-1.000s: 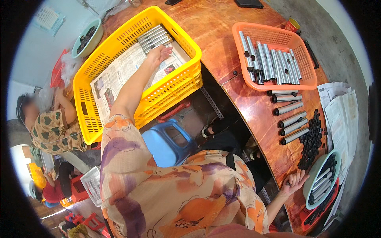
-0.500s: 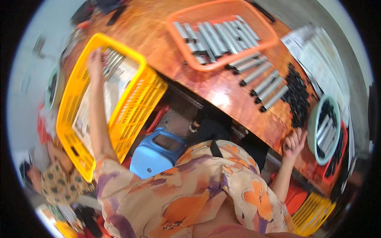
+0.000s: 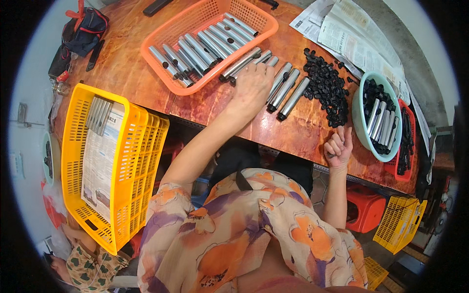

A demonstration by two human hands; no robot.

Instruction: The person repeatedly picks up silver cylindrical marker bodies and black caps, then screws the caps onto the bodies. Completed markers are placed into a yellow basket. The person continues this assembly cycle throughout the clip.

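Note:
My left hand (image 3: 251,93) reaches across to the row of short silver metal tubes with black end caps on the table. Its bent fingers close over a metal tube (image 3: 270,62) in that row, partly hiding it. To the right of the hand lie more capped tubes (image 3: 294,99). By the table's front edge, my right hand (image 3: 337,148) is raised with most fingers curled in and the index finger partly extended; whatever its curled fingers hold is too small to make out. Just beyond it spreads a pile of small black plastic caps (image 3: 326,80).
An orange basket (image 3: 181,91) of metal tubes stands behind the row. On the left, a yellow crate (image 3: 128,168) contains several tubes on newspaper. A pale green bowl (image 3: 359,115) of caps and tubes sits right, beside a red tray (image 3: 405,168). Another person (image 3: 93,259) is at lower left.
My left hand has left the yellow crate and come right to the tubes on the table. My right hand stays near the table edge. The view has turned, shifting the scene.

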